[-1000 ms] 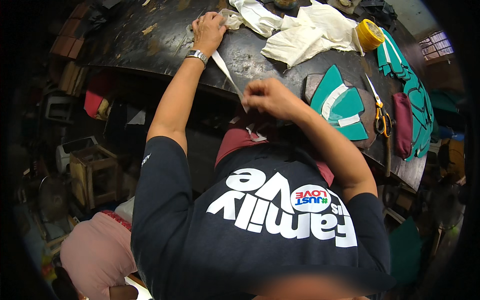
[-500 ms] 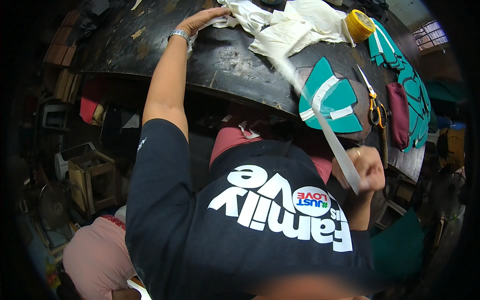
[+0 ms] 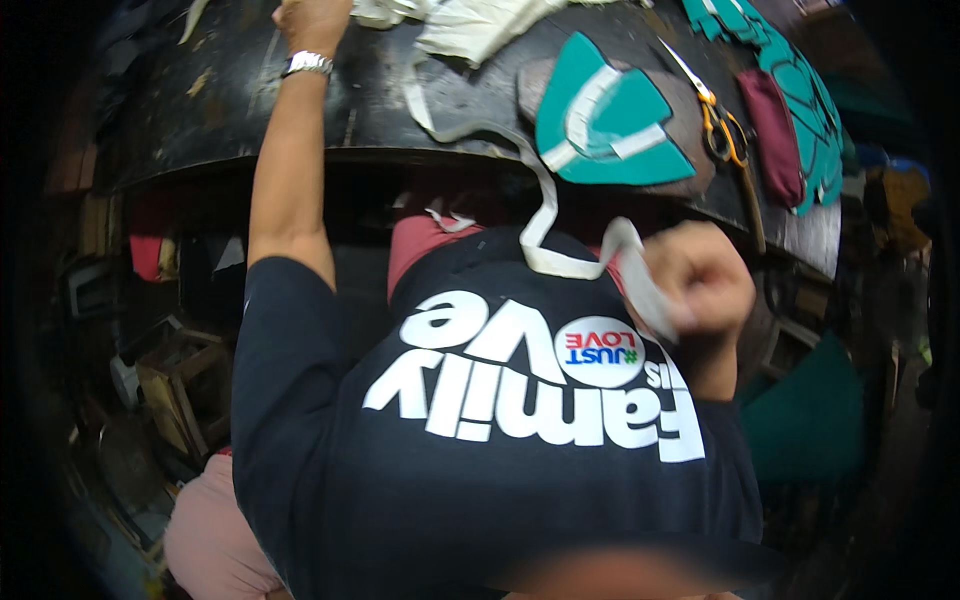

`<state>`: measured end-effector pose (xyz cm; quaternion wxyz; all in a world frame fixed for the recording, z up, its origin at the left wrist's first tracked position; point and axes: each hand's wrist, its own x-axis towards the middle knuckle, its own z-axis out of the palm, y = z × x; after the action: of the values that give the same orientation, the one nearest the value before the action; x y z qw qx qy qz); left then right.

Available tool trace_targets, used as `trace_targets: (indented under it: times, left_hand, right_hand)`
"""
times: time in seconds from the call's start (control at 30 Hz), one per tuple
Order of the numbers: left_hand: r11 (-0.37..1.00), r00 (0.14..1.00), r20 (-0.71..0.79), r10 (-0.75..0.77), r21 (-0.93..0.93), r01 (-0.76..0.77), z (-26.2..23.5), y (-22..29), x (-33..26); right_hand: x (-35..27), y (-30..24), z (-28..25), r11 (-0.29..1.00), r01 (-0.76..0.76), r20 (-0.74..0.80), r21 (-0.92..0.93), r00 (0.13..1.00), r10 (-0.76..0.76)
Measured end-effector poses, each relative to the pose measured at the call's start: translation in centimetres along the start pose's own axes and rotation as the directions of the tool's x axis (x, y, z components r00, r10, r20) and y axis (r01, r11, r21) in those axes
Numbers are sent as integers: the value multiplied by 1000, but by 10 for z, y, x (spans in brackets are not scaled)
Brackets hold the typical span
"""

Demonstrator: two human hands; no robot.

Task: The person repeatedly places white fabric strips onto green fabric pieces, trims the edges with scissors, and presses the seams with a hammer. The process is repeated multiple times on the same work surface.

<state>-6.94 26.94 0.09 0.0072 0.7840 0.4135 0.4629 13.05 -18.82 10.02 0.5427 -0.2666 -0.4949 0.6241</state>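
My right hand [image 3: 700, 278], slightly blurred, is closed on the end of a long white cloth strip [image 3: 565, 264] in front of my chest. The strip sags in loose bends across my lap and over the table edge, up to the white cloth [image 3: 485, 28] at the far side. My left hand [image 3: 312, 22] reaches out over the dark table; its fingers are cut off by the upper edge. A teal cut piece [image 3: 635, 115] with white strips on it lies on a grey-brown slab [image 3: 688, 130] between the strip and the scissors [image 3: 722, 128].
The orange-handled scissors rest right of the slab. Beyond them are a maroon roll [image 3: 772, 140] and a heap of teal pieces [image 3: 808, 110]. The black table [image 3: 250, 110] ends in a curved near edge. A wooden stool [image 3: 185, 385] stands low on the left, near a person in pink [image 3: 215, 530].
The strip was stretched straight and now hangs slack in bends. My left hand has moved left, away from the white cloth. My right hand still grips the strip's end. The view has shifted.
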Motion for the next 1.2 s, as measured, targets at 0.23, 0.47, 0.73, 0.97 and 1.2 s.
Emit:
trace_targets:
  times: [0.23, 0.47, 0.73, 0.97, 1.2]
  left_hand:
    - [322, 449, 549, 705, -812, 486, -92, 190, -122]
    - [429, 305, 742, 597, -617, 660, -96, 207, -156]
    - [248, 500, 506, 703, -833, 495, -83, 217, -157]
    - [422, 284, 584, 760, -777, 467, -76, 227, -147]
    - [7, 367, 434, 823, -653, 757, -66, 255, -137]
  right_hand:
    - [24, 18, -11, 901, -430, -256, -59, 879, 402]
    - [15, 11, -15, 800, -525, -378, -291, 831, 408]
    - [17, 6, -5, 546, -493, -426, -678, 868, 254]
    - [18, -20, 3, 294, -504, -464, -812, 863, 197]
    - [24, -56, 18, 188, -238, -186, -953, 948, 259]
